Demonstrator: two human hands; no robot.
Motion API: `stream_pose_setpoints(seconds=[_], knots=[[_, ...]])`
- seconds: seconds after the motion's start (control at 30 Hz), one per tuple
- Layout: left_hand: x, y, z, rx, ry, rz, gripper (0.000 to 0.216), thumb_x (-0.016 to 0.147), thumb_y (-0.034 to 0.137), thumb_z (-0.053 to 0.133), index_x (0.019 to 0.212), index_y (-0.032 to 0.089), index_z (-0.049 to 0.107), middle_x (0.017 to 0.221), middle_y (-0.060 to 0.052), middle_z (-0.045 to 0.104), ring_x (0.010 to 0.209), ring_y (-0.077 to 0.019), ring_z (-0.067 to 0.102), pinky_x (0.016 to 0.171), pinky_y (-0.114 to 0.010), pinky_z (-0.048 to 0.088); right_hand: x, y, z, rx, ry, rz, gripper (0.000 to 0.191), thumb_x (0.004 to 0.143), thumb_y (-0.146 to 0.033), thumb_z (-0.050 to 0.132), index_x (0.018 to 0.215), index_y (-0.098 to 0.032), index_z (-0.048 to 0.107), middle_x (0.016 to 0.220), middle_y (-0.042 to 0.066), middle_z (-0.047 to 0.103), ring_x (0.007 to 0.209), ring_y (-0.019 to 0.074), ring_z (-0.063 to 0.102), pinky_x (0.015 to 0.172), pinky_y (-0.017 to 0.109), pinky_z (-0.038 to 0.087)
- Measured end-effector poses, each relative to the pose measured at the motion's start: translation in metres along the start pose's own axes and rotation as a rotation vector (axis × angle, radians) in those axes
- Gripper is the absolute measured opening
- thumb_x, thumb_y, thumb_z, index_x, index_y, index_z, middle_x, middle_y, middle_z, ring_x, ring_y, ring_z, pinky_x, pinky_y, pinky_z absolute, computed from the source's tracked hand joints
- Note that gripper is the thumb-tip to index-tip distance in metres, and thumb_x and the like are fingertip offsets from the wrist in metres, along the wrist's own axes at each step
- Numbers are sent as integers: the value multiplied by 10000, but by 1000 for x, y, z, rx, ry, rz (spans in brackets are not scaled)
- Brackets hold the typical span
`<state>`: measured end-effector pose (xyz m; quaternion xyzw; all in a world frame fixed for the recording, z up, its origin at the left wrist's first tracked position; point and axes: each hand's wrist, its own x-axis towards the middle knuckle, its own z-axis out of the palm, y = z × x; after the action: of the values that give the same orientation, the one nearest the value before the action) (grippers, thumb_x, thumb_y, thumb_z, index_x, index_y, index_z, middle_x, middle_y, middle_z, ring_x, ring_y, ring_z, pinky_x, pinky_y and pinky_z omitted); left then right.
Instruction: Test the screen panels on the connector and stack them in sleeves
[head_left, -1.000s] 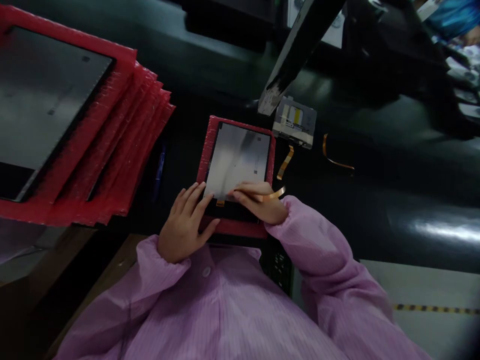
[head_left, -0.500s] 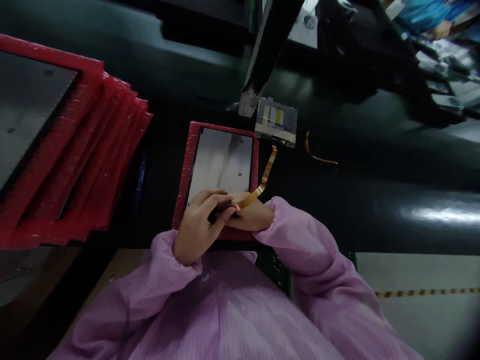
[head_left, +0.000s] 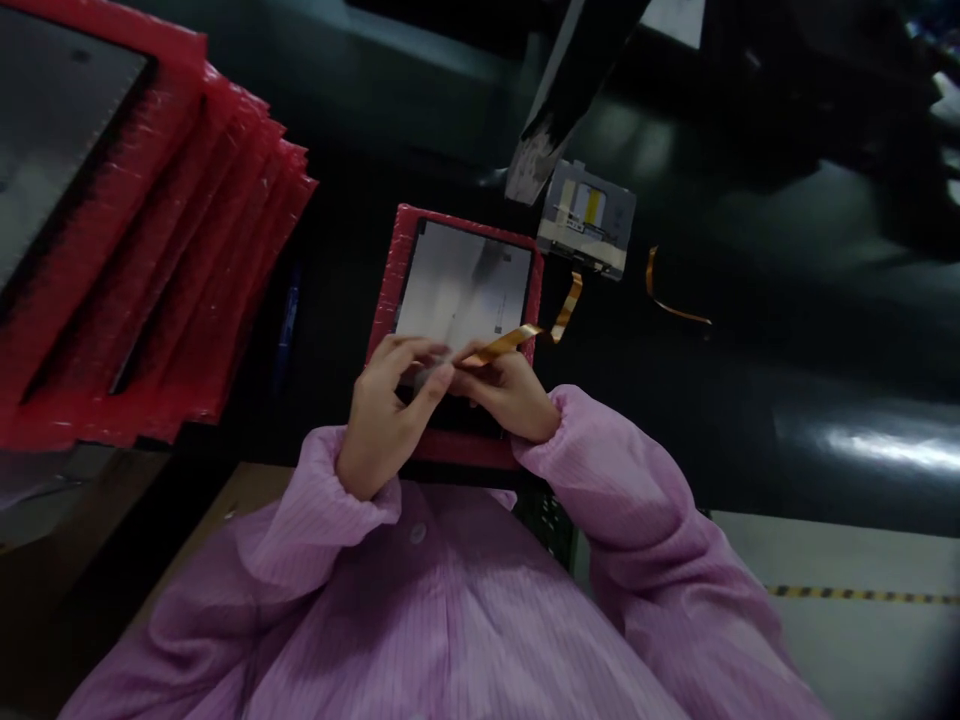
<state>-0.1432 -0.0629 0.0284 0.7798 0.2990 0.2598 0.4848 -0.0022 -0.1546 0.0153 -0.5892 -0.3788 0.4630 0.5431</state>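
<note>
My right hand (head_left: pixel 514 392) is closed on the end of an orange-gold flat flex cable (head_left: pixel 506 345), which lies over its fingers. From there the cable loops up to a small grey boxed device (head_left: pixel 587 220) with tan tape and a yellow strip. Thumb and fingers of my left hand (head_left: pixel 390 415) are closed together by the cable's end; what they pinch is too small and hidden to make out. Beneath both hands lies a flat display panel (head_left: pixel 457 290), its pale back facing up, on a red bubble-wrap sleeve (head_left: pixel 388 290).
On the left is a fanned stack of red bubble-wrap sleeves (head_left: pixel 180 290) with a panel (head_left: pixel 60 130) on top. A blue pen (head_left: pixel 287 325) lies beside it. A loose flex cable (head_left: pixel 667 300) is on the right. A dark post (head_left: pixel 562 110) leans over the device.
The view has shifted, with the table's things now farther right and higher. My hands have moved apart from their overlap; the right fingers now show, and the flex cable bends more sharply.
</note>
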Motion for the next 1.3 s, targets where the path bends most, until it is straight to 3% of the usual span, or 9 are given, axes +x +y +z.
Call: stream_pose_setpoints(seconds=[0.1,0.2,0.3,0.4,0.57,0.8,0.9,1.3], knots=[[-14,-11,-15,236,49,137,228,915,282,573,1112,177,616,1117,-81,630,1055,-201,607,929,-375,528,0,-2,1,72,33,64,365,815,-502,714,822,-165,573,696,-11,604,595,95,563,486,201,445],[-30,-27,-27,487,-84,316,292,907,231,580,1190,162,594,1214,-128,609,1154,-254,569,1000,-434,496,0,-3,1,111,49,93,345,796,-447,749,829,-175,540,714,-11,625,598,93,572,491,199,454],[-39,-40,-28,591,-122,445,384,891,187,593,1273,160,560,1286,-155,581,1187,-278,563,1009,-450,498,1,-3,1,94,49,72,296,805,-394,746,851,-179,548,757,-12,623,595,84,554,492,201,442],[-40,-44,-25,625,-103,498,369,865,161,618,1233,170,596,1288,-156,584,1185,-290,566,999,-464,506,2,-2,3,44,60,34,233,825,-355,729,879,-174,591,816,7,647,706,111,611,600,230,492],[-38,-43,-23,631,-105,518,301,864,167,624,1165,167,632,1239,-148,618,1181,-297,560,977,-481,518,2,0,9,-159,52,16,146,882,-304,666,945,-175,690,930,43,700,865,169,662,803,324,542],[-34,-38,-25,589,-136,455,255,869,179,626,1122,142,633,1240,-137,628,1147,-305,555,967,-493,502,4,-4,15,-330,107,-97,127,914,-205,619,981,-193,726,980,46,705,919,171,669,768,287,545],[-33,-38,-26,574,-151,424,232,882,186,611,1112,163,623,1243,-118,624,1154,-302,547,968,-488,492,4,-5,17,-402,102,-94,153,920,-160,599,1001,-192,724,1008,49,716,958,177,666,822,303,538],[-32,-39,-27,462,-104,336,353,854,233,671,1156,104,544,1224,-159,612,1171,-281,542,1010,-448,478,1,-1,18,-659,-28,-222,160,916,-120,598,1031,-170,698,1050,66,736,1016,188,669,904,330,538]])
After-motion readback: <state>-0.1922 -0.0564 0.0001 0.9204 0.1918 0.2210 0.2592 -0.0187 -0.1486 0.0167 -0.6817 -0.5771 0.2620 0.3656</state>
